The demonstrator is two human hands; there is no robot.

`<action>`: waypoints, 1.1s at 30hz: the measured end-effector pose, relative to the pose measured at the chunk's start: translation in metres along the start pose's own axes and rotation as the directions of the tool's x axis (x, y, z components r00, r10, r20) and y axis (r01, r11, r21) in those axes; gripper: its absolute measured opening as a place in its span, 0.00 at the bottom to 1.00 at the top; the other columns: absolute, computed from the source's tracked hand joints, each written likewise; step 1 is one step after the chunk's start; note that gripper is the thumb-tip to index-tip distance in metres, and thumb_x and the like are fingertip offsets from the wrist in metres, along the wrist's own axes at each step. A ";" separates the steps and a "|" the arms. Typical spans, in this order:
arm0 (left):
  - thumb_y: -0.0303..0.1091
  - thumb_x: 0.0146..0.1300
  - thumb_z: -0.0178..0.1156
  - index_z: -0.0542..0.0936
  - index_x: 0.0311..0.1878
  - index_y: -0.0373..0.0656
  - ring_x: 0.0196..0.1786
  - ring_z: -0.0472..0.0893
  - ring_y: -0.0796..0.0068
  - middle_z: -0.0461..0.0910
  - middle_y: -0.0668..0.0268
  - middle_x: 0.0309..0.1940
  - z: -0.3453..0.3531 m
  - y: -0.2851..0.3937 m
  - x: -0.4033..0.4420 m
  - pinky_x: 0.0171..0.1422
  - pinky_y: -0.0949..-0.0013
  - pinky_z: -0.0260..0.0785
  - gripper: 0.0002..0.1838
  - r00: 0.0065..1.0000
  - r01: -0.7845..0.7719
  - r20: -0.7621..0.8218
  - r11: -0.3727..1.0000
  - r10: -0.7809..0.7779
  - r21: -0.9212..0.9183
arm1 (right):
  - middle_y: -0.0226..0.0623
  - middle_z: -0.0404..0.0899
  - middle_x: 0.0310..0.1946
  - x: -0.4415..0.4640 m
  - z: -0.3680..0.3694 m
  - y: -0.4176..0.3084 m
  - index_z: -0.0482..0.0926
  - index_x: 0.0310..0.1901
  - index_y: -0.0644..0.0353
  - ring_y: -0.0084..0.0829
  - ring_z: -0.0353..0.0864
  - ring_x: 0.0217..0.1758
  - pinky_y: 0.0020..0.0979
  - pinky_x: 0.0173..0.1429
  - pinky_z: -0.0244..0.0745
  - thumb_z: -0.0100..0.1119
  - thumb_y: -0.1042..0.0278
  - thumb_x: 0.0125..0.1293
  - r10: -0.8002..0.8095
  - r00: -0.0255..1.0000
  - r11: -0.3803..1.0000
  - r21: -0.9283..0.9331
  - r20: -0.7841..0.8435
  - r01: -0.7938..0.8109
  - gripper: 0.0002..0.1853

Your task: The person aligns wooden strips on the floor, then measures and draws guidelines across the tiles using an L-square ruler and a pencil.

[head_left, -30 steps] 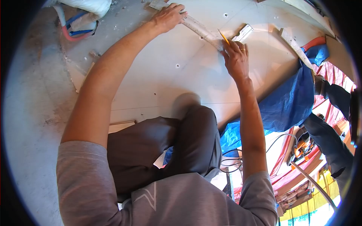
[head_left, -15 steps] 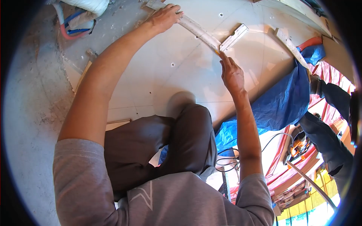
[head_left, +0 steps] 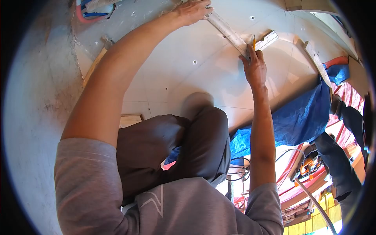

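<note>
Your left hand (head_left: pixel 194 12) grips a square (head_left: pixel 228 32), likely light, stiff, best held mid-length; your right hand (head_left: pixel 256 71), a pencil (head_left: pixel 254 41).

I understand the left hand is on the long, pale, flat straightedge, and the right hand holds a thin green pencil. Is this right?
Not entirely: the thin pencil is yellow, not green, as the head view shows. The right hand holds it, and the left hand is on the straightedge.
</note>
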State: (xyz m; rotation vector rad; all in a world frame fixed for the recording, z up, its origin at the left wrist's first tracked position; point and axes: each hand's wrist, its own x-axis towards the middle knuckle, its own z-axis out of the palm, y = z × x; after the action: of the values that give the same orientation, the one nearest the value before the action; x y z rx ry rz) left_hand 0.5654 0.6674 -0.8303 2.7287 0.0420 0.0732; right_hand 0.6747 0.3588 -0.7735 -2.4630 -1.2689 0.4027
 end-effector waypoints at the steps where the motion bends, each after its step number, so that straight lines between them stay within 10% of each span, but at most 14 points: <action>1: 0.38 0.65 0.55 0.77 0.39 0.44 0.47 0.76 0.53 0.74 0.55 0.40 0.002 0.000 0.000 0.50 0.54 0.72 0.08 1.000 -0.002 -0.008 1.000 0.002 0.021 | 0.46 0.76 0.39 0.000 0.000 0.001 0.75 0.59 0.58 0.47 0.80 0.40 0.42 0.43 0.77 0.68 0.61 0.60 0.003 1.000 1.000 -0.001 -0.002 -0.003 0.26; 17: 0.45 0.71 0.46 0.73 0.53 0.41 0.56 0.75 0.47 0.74 0.49 0.52 -0.022 0.030 0.007 0.61 0.51 0.67 0.19 0.885 0.455 0.179 0.880 -0.430 -0.137 | 0.45 0.78 0.30 -0.023 -0.028 -0.025 0.75 0.62 0.46 0.50 0.80 0.31 0.43 0.37 0.77 0.54 0.73 0.68 -0.044 0.997 0.993 0.113 0.061 0.037 0.21; 23: 0.46 0.72 0.44 0.71 0.58 0.43 0.62 0.71 0.49 0.71 0.52 0.57 0.007 0.013 -0.005 0.66 0.50 0.64 0.20 0.976 0.174 0.117 0.979 -0.186 0.105 | 0.36 0.78 0.25 -0.040 -0.029 0.001 0.80 0.54 0.46 0.41 0.80 0.23 0.41 0.29 0.76 0.57 0.66 0.67 -0.083 0.994 0.989 -0.121 0.066 0.090 0.14; 26: 0.45 0.72 0.45 0.72 0.57 0.43 0.63 0.70 0.50 0.71 0.52 0.57 0.005 0.019 -0.001 0.65 0.50 0.64 0.19 0.930 0.362 0.096 0.929 -0.354 -0.076 | 0.35 0.77 0.24 -0.039 -0.030 0.003 0.81 0.53 0.45 0.41 0.80 0.23 0.41 0.28 0.76 0.57 0.66 0.67 -0.085 0.993 0.986 -0.136 0.077 0.095 0.14; 29: 0.44 0.71 0.46 0.73 0.56 0.43 0.62 0.71 0.51 0.71 0.52 0.57 0.019 0.004 -0.006 0.65 0.51 0.65 0.19 0.990 0.124 0.055 0.983 -0.133 0.136 | 0.35 0.77 0.24 -0.036 -0.029 0.001 0.81 0.54 0.45 0.40 0.80 0.23 0.40 0.28 0.76 0.57 0.67 0.66 -0.089 0.992 0.980 -0.171 0.086 0.103 0.15; 33: 0.44 0.71 0.46 0.73 0.55 0.43 0.61 0.72 0.51 0.72 0.52 0.56 0.010 0.014 -0.003 0.64 0.52 0.66 0.18 0.957 0.281 0.068 0.960 -0.281 0.014 | 0.37 0.79 0.25 -0.015 -0.017 -0.009 0.81 0.53 0.45 0.41 0.81 0.24 0.39 0.29 0.77 0.55 0.70 0.65 -0.119 0.989 0.973 -0.189 0.082 0.133 0.17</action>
State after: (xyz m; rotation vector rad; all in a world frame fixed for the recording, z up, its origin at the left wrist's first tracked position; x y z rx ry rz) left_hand 0.5636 0.6503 -0.8341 2.6974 0.4099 -0.1032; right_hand 0.6672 0.3485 -0.7527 -2.5267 -1.5520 0.3495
